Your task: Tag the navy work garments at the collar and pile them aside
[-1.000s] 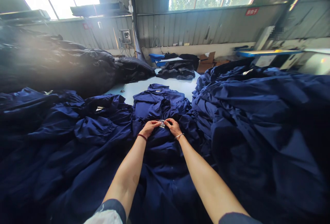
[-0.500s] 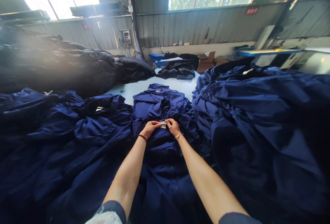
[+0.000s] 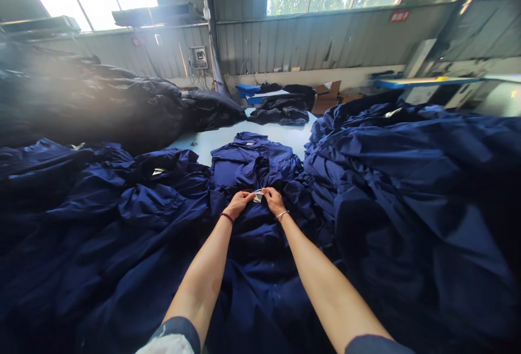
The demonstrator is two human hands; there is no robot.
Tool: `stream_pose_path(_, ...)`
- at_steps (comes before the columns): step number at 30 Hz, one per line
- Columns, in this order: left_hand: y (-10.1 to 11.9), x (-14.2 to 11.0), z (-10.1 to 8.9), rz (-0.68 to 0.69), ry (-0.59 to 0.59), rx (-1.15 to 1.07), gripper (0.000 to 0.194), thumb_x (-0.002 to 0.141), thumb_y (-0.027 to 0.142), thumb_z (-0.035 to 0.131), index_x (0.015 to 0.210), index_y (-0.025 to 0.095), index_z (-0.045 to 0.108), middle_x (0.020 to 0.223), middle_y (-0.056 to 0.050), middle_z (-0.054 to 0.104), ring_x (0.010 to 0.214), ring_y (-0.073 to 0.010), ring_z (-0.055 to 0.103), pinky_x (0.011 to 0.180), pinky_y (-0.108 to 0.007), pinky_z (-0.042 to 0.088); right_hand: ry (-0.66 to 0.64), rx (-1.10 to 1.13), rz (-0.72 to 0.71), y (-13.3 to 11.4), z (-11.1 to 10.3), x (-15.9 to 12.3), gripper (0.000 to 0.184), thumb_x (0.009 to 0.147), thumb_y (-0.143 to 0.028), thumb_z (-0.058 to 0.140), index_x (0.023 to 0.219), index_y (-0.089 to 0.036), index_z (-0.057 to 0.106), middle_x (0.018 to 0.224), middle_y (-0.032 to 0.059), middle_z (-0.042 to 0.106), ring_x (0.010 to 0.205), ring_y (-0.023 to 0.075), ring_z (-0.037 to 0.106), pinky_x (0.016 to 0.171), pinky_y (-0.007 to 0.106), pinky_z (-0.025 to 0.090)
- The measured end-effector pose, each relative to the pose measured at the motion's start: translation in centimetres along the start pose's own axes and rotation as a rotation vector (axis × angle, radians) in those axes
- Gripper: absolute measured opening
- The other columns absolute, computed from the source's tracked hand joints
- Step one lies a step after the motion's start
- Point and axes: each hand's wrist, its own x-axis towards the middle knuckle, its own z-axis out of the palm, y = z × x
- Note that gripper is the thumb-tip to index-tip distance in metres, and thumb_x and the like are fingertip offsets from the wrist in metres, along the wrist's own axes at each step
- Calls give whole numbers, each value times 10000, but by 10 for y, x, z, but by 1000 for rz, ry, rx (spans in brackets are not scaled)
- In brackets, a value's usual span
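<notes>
A small white garment label (image 3: pixel 258 197) is pinched between both my hands near the middle of the view. My left hand (image 3: pixel 239 203) is closed at its left side, thumb and fingertips pressed together. On the other side my right hand (image 3: pixel 274 201) grips it the same way. The label's print is too small to read. Beneath and beyond the hands lies a dark blue garment (image 3: pixel 256 158), its collar end pointing away from me and a small pale tag at its neck. The fabric right under my wrists is rumpled.
Dark blue garments are heaped on the left (image 3: pixel 101 196) and in a higher pile on the right (image 3: pixel 407 164). A black heap of clothing (image 3: pixel 101 99) rises at the far left. Beyond the blue garment, a pale table (image 3: pixel 220 136) carries folded black clothes (image 3: pixel 279 109). Cardboard boxes (image 3: pixel 326 98) stand behind.
The label has tilted and turned slightly between my fingers, so a paler, plainer face shows. My hands stay in nearly the same place.
</notes>
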Motion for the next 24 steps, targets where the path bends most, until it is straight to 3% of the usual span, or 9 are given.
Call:
stream_pose_path(7, -5, 4, 3, 14, 56, 36, 508, 593, 620, 715, 656, 117, 688, 508, 38, 517, 504, -71, 359, 525, -213, 270, 32, 27, 86, 2, 0, 0, 703, 696, -844, 340, 697, -214, 651, 797, 83, 678, 809, 235, 600, 772, 335, 452)
stream_pose_path(13, -6, 7, 4, 131, 153, 119, 459, 777, 561, 561, 730, 138, 731, 704, -36, 660, 698, -152, 553, 729, -256, 415, 40, 3, 109, 2, 0, -2, 716, 755, -809, 292, 779, -217, 693, 866, 80, 701, 871, 242, 612, 802, 345, 456)
stream_pose_path(18, 9, -2, 4, 222, 169, 569, 370, 865, 436, 499, 790, 157, 731, 1101, -114, 660, 1050, -242, 582, 964, -318, 401, -23, -181, -44, -7, -5, -7, 499, 882, -590, 348, 920, -254, 715, 974, 57, 690, 965, 214, 596, 931, 385, 421)
stream_pose_path(21, 23, -18, 6, 264, 104, 952, 357, 895, 422, 474, 992, 166, 704, 1351, -112, 527, 1232, -256, 487, 1067, -341, 340, -64, -347, -136, -18, -12, -11, 411, 914, -464, 369, 1074, -255, 684, 1072, 66, 648, 1054, 207, 564, 979, 397, 408)
stream_pose_path(24, 36, -39, 7, 327, 101, 1230, 481, 893, 523, 453, 1233, 210, 586, 1492, -83, 374, 1320, -257, 398, 1100, -374, 311, -56, -503, -231, -33, -24, -15, 445, 904, -464, 405, 1207, -227, 629, 1187, 106, 574, 1135, 223, 520, 1008, 388, 404)
